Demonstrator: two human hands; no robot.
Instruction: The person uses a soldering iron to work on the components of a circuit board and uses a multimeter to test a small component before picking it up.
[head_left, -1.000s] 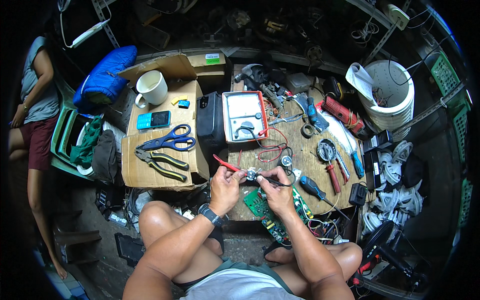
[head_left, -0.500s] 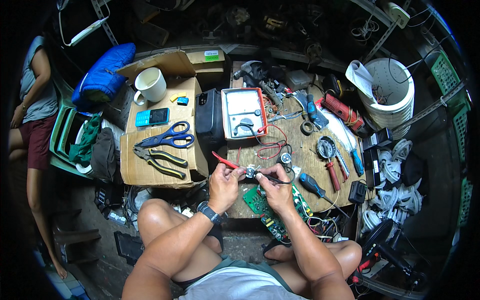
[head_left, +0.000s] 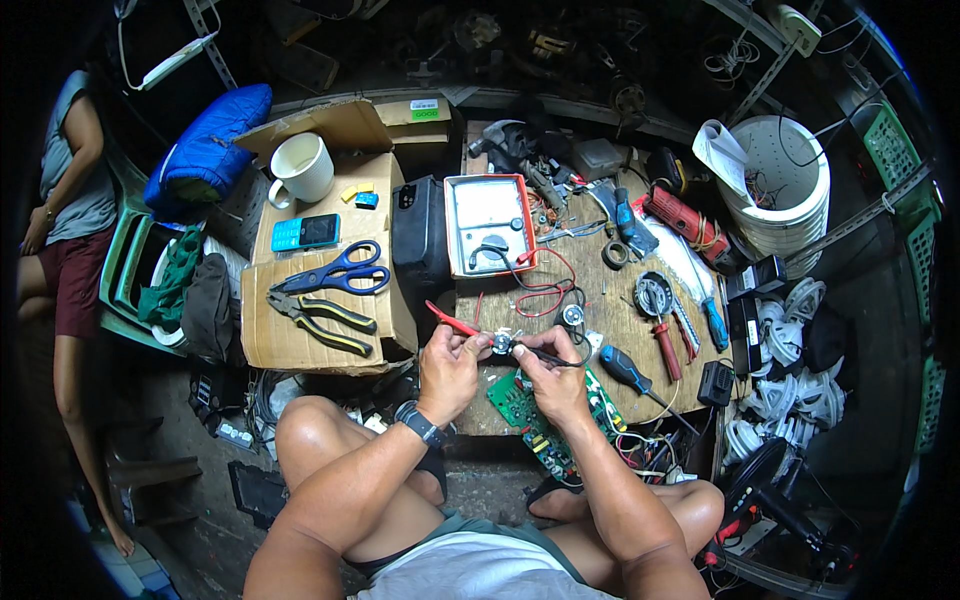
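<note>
Over the tabletop's (head_left: 600,300) near edge, the left hand (head_left: 448,362) pinches a red probe (head_left: 452,322) against a small round part (head_left: 501,344), while the right hand (head_left: 548,372) grips a black probe (head_left: 548,354) touching it.

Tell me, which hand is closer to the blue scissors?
Left. The left hand is just below and right of the blue scissors; the right hand sits farther right, over the green circuit board.
</note>
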